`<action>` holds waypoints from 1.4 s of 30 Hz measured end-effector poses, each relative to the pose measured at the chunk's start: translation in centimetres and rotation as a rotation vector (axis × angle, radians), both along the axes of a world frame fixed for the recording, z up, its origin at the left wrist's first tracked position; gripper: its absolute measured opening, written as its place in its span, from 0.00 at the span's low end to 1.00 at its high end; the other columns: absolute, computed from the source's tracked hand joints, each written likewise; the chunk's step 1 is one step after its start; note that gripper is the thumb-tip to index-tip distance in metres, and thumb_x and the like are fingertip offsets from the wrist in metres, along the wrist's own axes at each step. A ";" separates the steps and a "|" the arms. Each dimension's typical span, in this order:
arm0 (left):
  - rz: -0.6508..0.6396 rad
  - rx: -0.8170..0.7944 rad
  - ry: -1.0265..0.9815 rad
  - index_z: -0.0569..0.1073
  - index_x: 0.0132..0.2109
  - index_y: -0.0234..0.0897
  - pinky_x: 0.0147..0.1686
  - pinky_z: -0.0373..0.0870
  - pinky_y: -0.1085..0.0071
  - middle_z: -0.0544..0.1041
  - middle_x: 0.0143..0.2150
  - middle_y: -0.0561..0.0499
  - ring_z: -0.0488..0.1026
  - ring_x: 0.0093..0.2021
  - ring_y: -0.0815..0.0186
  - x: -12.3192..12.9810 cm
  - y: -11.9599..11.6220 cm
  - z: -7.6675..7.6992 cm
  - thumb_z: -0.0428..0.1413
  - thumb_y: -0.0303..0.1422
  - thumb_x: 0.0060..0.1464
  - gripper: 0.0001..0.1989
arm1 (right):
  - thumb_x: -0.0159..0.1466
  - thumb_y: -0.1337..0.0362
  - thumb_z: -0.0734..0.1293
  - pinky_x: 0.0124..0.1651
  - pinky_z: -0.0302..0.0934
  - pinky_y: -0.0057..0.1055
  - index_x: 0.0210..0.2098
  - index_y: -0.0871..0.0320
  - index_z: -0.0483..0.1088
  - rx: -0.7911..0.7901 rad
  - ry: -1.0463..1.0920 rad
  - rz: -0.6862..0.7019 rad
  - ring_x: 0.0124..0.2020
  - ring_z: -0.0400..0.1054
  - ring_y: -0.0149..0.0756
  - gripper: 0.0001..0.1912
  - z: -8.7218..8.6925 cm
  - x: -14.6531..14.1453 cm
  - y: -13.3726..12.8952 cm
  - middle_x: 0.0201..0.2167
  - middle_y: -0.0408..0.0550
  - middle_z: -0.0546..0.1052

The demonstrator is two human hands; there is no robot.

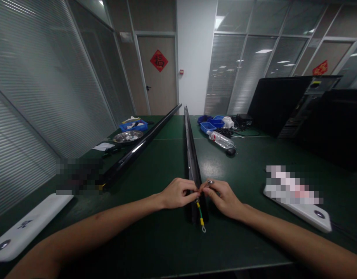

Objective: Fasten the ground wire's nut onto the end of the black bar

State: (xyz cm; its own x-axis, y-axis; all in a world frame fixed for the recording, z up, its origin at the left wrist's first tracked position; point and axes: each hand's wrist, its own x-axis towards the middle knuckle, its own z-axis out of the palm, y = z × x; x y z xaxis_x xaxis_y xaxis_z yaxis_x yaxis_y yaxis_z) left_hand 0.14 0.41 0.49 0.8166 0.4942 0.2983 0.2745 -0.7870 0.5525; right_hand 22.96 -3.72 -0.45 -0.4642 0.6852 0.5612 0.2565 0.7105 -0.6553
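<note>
Both my hands meet over the near end of a long black metal channel (pixel 191 159) that runs away from me along the table. Between the pinched fingertips of my left hand (pixel 180 193) is the upper end of a short yellow-green grounding wire (pixel 200 214). The wire hangs toward me, with a bare ring terminal at its lower end. My right hand (pixel 222 197) is closed too, its fingertips touching the left ones at the wire's top; what they pinch is hidden. A small shiny round piece shows at its fingers; I cannot tell whether it is worn or held.
Another long black bar (pixel 137 147) lies at the left. Beyond it are a metal bowl (pixel 128 136) and a blue tray (pixel 134 126). Blue bins (pixel 215 123), a plastic bottle (pixel 222 140) and black monitors (pixel 280 102) stand right. White devices (pixel 300 211) flank my arms on the green table (pixel 239 248).
</note>
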 end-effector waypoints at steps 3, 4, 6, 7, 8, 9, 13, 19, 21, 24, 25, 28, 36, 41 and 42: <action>-0.001 0.008 -0.003 0.75 0.37 0.33 0.29 0.58 0.76 0.71 0.31 0.53 0.65 0.26 0.72 0.0 0.0 -0.1 0.53 0.35 0.68 0.13 | 0.76 0.62 0.60 0.40 0.67 0.32 0.40 0.58 0.75 0.003 0.001 0.004 0.33 0.73 0.36 0.14 0.2 0.0 -0.1 0.33 0.48 0.78; -0.001 0.009 -0.005 0.75 0.36 0.33 0.29 0.58 0.76 0.70 0.31 0.53 0.65 0.27 0.72 0.0 0.0 -0.1 0.53 0.35 0.68 0.13 | 0.76 0.62 0.61 0.40 0.67 0.32 0.40 0.58 0.75 0.004 0.001 0.001 0.33 0.73 0.36 0.13 0.3 0.0 -0.2 0.33 0.48 0.78; -0.003 0.012 -0.012 0.75 0.35 0.33 0.30 0.59 0.76 0.70 0.31 0.53 0.65 0.27 0.72 -0.1 0.0 -0.2 0.52 0.34 0.68 0.13 | 0.76 0.62 0.61 0.39 0.67 0.31 0.40 0.59 0.75 0.004 -0.001 -0.010 0.33 0.73 0.36 0.13 0.4 -0.1 -0.3 0.33 0.48 0.78; -0.006 0.012 -0.015 0.74 0.35 0.33 0.30 0.59 0.76 0.70 0.32 0.53 0.65 0.27 0.72 -0.1 0.1 -0.2 0.52 0.34 0.69 0.13 | 0.75 0.62 0.62 0.39 0.66 0.31 0.40 0.59 0.75 0.005 -0.003 -0.017 0.33 0.73 0.36 0.12 0.5 -0.2 -0.3 0.33 0.47 0.78; -0.012 0.012 -0.016 0.74 0.35 0.33 0.30 0.59 0.76 0.70 0.32 0.53 0.65 0.28 0.72 0.0 0.1 -0.2 0.52 0.33 0.69 0.13 | 0.75 0.62 0.62 0.38 0.66 0.31 0.40 0.59 0.75 0.005 -0.006 -0.024 0.33 0.73 0.36 0.12 0.5 -0.2 -0.3 0.33 0.47 0.78; -0.019 0.010 -0.014 0.74 0.35 0.33 0.30 0.59 0.76 0.70 0.32 0.53 0.65 0.28 0.72 0.0 0.1 -0.2 0.52 0.33 0.69 0.13 | 0.75 0.61 0.62 0.38 0.66 0.30 0.40 0.59 0.75 0.004 -0.010 -0.030 0.32 0.73 0.36 0.12 0.4 -0.3 -0.4 0.32 0.47 0.78; -0.026 0.001 0.000 0.74 0.35 0.33 0.30 0.60 0.76 0.70 0.31 0.53 0.66 0.28 0.71 0.0 0.1 -0.1 0.51 0.33 0.69 0.14 | 0.75 0.61 0.63 0.36 0.65 0.29 0.40 0.59 0.76 -0.010 -0.011 -0.041 0.30 0.72 0.35 0.12 0.1 -0.3 -0.3 0.31 0.46 0.78; 0.005 -0.001 -0.010 0.76 0.36 0.32 0.28 0.58 0.77 0.70 0.30 0.53 0.65 0.26 0.72 0.0 0.0 0.0 0.54 0.34 0.67 0.12 | 0.76 0.62 0.61 0.38 0.66 0.30 0.40 0.59 0.75 0.002 -0.002 -0.013 0.32 0.73 0.35 0.13 -0.1 -0.1 -0.1 0.32 0.47 0.77; 0.013 -0.001 -0.017 0.76 0.36 0.32 0.27 0.58 0.76 0.70 0.30 0.53 0.64 0.26 0.72 0.0 0.0 -0.1 0.55 0.34 0.67 0.12 | 0.76 0.62 0.60 0.39 0.67 0.31 0.40 0.59 0.75 0.007 -0.004 0.002 0.33 0.73 0.36 0.14 -0.1 0.0 0.0 0.33 0.47 0.77; 0.011 0.000 -0.019 0.76 0.37 0.32 0.27 0.57 0.76 0.71 0.30 0.53 0.64 0.25 0.73 0.0 0.0 -0.2 0.55 0.34 0.66 0.11 | 0.76 0.62 0.60 0.39 0.67 0.32 0.40 0.58 0.76 0.008 -0.009 0.013 0.33 0.73 0.36 0.14 0.1 0.0 0.1 0.33 0.48 0.77; 0.012 0.000 -0.019 0.76 0.37 0.32 0.27 0.58 0.76 0.71 0.31 0.53 0.64 0.26 0.73 -0.1 0.0 -0.2 0.55 0.34 0.67 0.11 | 0.76 0.62 0.60 0.39 0.67 0.32 0.41 0.58 0.75 0.008 -0.013 0.011 0.33 0.73 0.36 0.14 0.2 0.0 0.0 0.33 0.48 0.78; 0.006 -0.003 -0.022 0.76 0.37 0.32 0.28 0.59 0.76 0.72 0.32 0.52 0.65 0.27 0.72 -0.1 0.0 -0.1 0.53 0.35 0.68 0.13 | 0.76 0.62 0.61 0.40 0.67 0.32 0.42 0.59 0.75 0.012 -0.020 -0.007 0.34 0.73 0.37 0.12 0.3 0.0 -0.1 0.34 0.48 0.78; -0.013 -0.002 0.002 0.75 0.36 0.33 0.31 0.61 0.76 0.71 0.33 0.52 0.66 0.29 0.71 0.0 0.1 0.0 0.51 0.35 0.71 0.16 | 0.76 0.61 0.62 0.36 0.65 0.30 0.41 0.59 0.76 -0.007 -0.017 -0.061 0.30 0.72 0.35 0.13 0.0 0.0 -0.2 0.30 0.46 0.77; -0.018 0.021 0.008 0.74 0.35 0.33 0.33 0.61 0.75 0.70 0.32 0.52 0.67 0.30 0.70 0.0 0.2 -0.1 0.50 0.35 0.72 0.16 | 0.75 0.60 0.62 0.34 0.65 0.29 0.40 0.59 0.76 0.016 -0.015 -0.081 0.28 0.70 0.34 0.13 0.0 -0.2 -0.3 0.29 0.46 0.77; -0.023 0.021 0.008 0.74 0.35 0.33 0.33 0.61 0.75 0.70 0.32 0.52 0.67 0.30 0.70 0.0 0.2 -0.2 0.50 0.35 0.72 0.16 | 0.75 0.60 0.62 0.34 0.65 0.29 0.41 0.59 0.76 0.017 -0.015 -0.074 0.28 0.71 0.34 0.13 0.0 -0.2 -0.3 0.30 0.46 0.77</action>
